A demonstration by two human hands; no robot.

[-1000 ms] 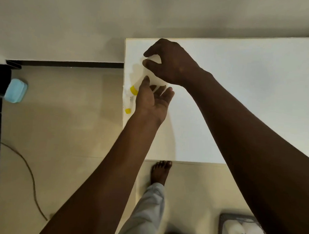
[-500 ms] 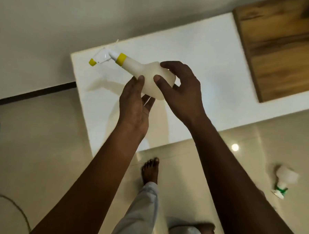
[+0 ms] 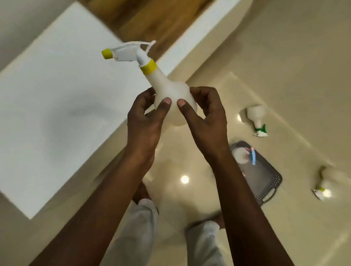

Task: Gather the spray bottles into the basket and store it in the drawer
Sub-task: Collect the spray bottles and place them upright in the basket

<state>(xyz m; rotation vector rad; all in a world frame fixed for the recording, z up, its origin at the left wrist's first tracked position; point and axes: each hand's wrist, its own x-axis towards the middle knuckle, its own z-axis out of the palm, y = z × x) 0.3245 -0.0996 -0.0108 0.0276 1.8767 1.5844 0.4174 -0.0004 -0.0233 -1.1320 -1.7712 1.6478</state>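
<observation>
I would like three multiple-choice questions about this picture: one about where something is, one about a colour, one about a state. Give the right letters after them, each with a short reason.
1. Where is the dark basket?
A. on the white surface
B. on the floor
C. in the person's hands

2. What colour is the collar of the held spray bottle?
A. yellow
B. green
C. blue

3. How is the held bottle being held?
A. by the left hand only
B. by the right hand only
C. by both hands

Answers:
1. B: the basket lies on the tiled floor, to the right of the person's right forearm.
2. A: a yellow ring sits below the trigger head, and the nozzle tip is yellow too.
3. C: the left hand and the right hand both press on the bottle's round body.
</observation>
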